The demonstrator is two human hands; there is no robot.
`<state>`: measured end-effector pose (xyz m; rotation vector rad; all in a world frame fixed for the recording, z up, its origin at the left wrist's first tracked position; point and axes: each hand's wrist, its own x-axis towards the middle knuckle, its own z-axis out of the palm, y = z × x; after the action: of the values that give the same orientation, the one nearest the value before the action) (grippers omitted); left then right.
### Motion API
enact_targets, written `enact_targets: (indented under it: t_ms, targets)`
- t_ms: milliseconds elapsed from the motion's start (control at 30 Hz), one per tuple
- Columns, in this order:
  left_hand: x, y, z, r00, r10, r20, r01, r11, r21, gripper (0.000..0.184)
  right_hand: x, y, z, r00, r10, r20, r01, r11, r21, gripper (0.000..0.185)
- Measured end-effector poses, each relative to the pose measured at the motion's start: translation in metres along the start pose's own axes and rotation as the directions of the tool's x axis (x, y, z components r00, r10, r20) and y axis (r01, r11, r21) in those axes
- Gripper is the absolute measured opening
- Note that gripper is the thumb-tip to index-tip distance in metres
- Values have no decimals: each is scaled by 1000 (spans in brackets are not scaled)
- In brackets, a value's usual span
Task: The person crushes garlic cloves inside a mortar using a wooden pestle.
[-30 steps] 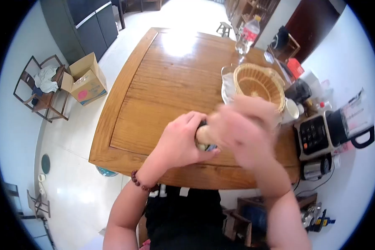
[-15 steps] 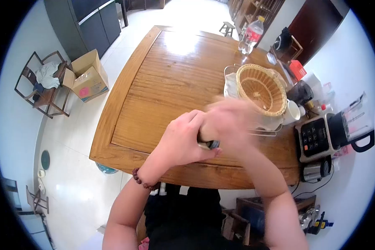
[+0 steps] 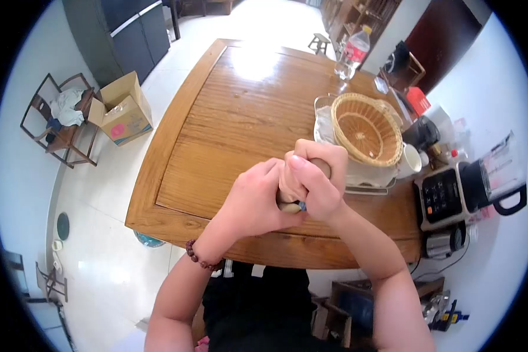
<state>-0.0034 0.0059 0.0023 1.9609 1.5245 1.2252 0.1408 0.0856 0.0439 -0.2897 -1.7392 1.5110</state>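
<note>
Over the near part of the wooden table [image 3: 217,135], my two hands are together. My left hand [image 3: 252,196] curls around a small beige thing [image 3: 289,207] whose pale end shows below the fingers, beside a bluish bit. Most of it is hidden, so I cannot make out its kind. Pressed against the left, my right hand [image 3: 320,182] is closed in a fist around a brownish rounded thing [image 3: 321,168] that shows between its fingers. Whether both hands grip the same thing I cannot tell.
A wicker basket [image 3: 341,130] rests on a cloth-covered wire rack [image 3: 366,190] to the right. Behind it stands a plastic bottle [image 3: 353,54]. A white mug [image 3: 409,159] and a blender [image 3: 443,196] line the right edge. An open cardboard box [image 3: 126,111] sits on the floor.
My right hand, blurred by motion earlier, now shows clearly as a closed fist against the left. My left hand has stayed nearly in place.
</note>
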Motion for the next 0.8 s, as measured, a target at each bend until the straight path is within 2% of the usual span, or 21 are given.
enact_targets:
  t_ms: [67, 100, 133, 167, 200, 233, 267, 300, 333, 400, 433, 467, 567, 633, 700, 733, 800]
  targets:
    - [-8, 4, -1, 997, -25, 68, 25, 1000, -7, 64, -2, -4, -4, 1000, 12, -17, -11, 998, 55, 28]
    - [-4, 2, 2, 999, -5, 33, 5, 1000, 13, 65, 0, -14, -14, 998, -48, -27, 53, 965, 258, 29]
    - [-2, 0, 6, 1000, 4, -6, -3, 1000, 26, 67, 1, -3, -9, 970, -236, -58, 238, 971, 21, 30]
    - [-2, -3, 5, 1000, 18, -4, -18, 1000, 25, 69, 2, 7, -4, 902, -423, -88, 388, 883, -266, 31]
    - [-3, -2, 3, 1000, 23, 5, -23, 999, 25, 69, 5, 14, 3, 802, -587, -114, 458, 726, -513, 32]
    - [-1, -1, 0, 1000, 7, 25, -8, 1000, 26, 68, 3, 6, -1, 951, -287, -115, 257, 941, -221, 30]
    - [-2, 2, -1, 998, -21, 55, 19, 1000, 24, 66, 2, -3, 0, 999, 43, -16, -42, 996, 79, 29]
    - [-8, 3, -3, 996, -25, 82, 23, 999, 25, 66, 6, -5, 2, 999, 31, 19, -34, 991, 133, 31]
    - [-5, 2, 0, 999, -7, 35, 7, 1000, 17, 64, 11, -15, -1, 999, 24, 26, -28, 992, 125, 31]
    - [-8, 2, 3, 1000, -18, -10, 18, 1000, -1, 62, 11, -35, -2, 996, -65, -66, 86, 906, 415, 35]
    - [-7, 3, 0, 1000, -28, 8, 28, 999, -18, 60, 7, -6, 2, 987, -74, -141, 91, 989, 116, 36]
    - [-4, 3, -2, 999, -24, 22, 25, 999, -32, 59, 6, -2, 3, 986, -80, -144, 96, 989, 113, 36]
    - [-3, 4, -5, 999, -33, 38, 34, 999, -42, 61, 12, -2, 7, 999, 34, -33, -26, 978, 206, 36]
    - [-1, 3, -1, 998, -50, 36, 51, 998, -39, 63, 15, 1, 0, 999, 10, -31, -3, 974, 226, 36]
    - [-4, 3, -1, 995, -82, 55, 84, 996, -34, 64, 15, 4, -7, 1000, 18, -9, -14, 936, 352, 35]
    - [-4, 4, -1, 996, -82, 42, 83, 996, -38, 65, 13, 3, -8, 1000, 19, -21, -11, 938, 348, 35]
    - [-2, 6, -1, 997, -70, 43, 72, 997, -39, 66, 12, -1, -5, 1000, 4, 14, -6, 990, 140, 38]
